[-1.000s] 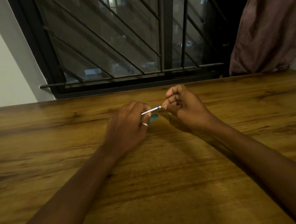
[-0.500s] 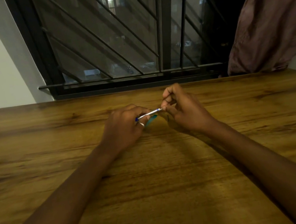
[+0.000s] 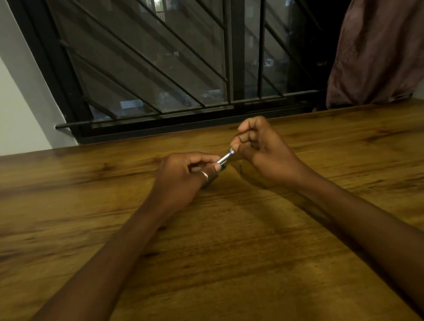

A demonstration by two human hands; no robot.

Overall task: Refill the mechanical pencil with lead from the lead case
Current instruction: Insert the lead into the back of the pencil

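My left hand (image 3: pixel 180 177) grips a silver mechanical pencil (image 3: pixel 224 158) with a blue end, which points up and to the right. Most of the pencil's barrel is hidden inside the fist. A teal object (image 3: pixel 222 168), probably the lead case, peeks out under my left fingers. My right hand (image 3: pixel 261 144) hovers at the pencil's blue end with its fingers curled and thumb and forefinger pinched together there. Whether a lead sits between those fingertips is too small to tell. Both hands are just above the wooden table (image 3: pixel 74 210).
A small dark speck (image 3: pixel 240 167) lies on the wood between the hands. A barred window (image 3: pixel 174 55) runs along the table's far edge, and a brown curtain (image 3: pixel 383 22) hangs at the right.
The pencil's free end has tilted upward. My right hand has risen a little and stays pinched at that end. My left hand has kept its grip.
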